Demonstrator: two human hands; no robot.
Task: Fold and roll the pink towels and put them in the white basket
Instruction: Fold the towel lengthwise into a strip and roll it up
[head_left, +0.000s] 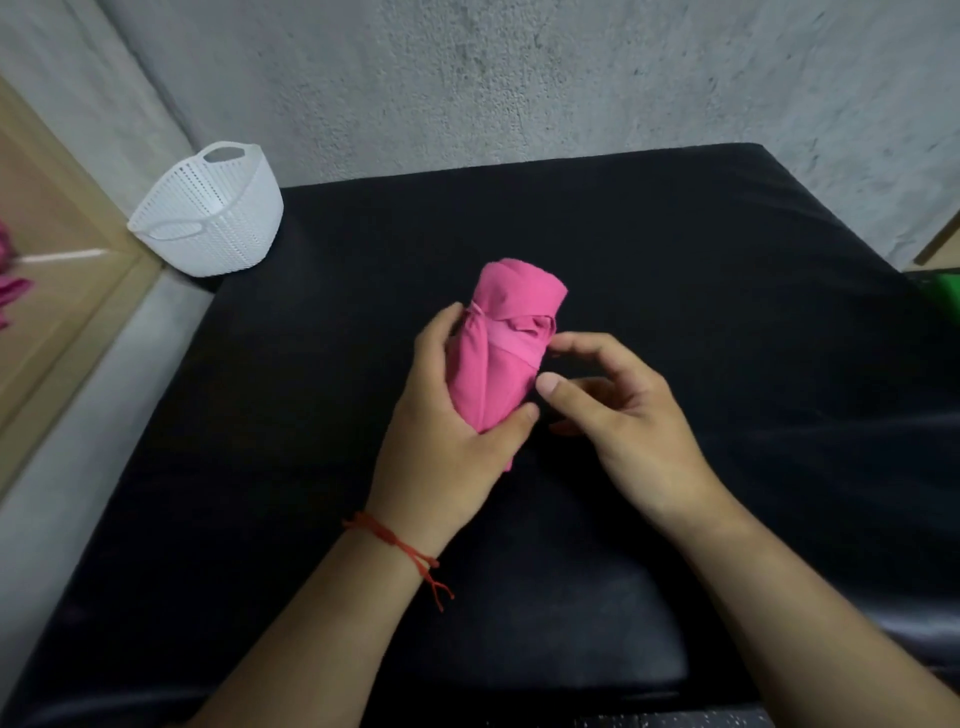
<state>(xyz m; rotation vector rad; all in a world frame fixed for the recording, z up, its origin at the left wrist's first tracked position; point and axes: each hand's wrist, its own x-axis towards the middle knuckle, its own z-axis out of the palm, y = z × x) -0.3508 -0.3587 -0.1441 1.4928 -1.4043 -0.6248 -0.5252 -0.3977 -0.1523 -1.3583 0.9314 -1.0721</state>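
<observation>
Honestly, left grip (441, 405) clutches the towel roll (504, 306); right grip (623, 426) touches its 3 o'clock flap, pinch unclear. Slack there probably means unrolling.

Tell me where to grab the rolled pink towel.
Grip the pink towel mid-roll, over its crossing band, from the left, as the left hand does. Long sides are exposed, ends point away and toward the wearer; clamping the band likely keeps the tuck shut.

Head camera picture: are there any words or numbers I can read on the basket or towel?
None: no words, labels or numbers can be read.
The white basket is plain, the rolled pink towel is plain, and the black tabletop has no print.
</observation>
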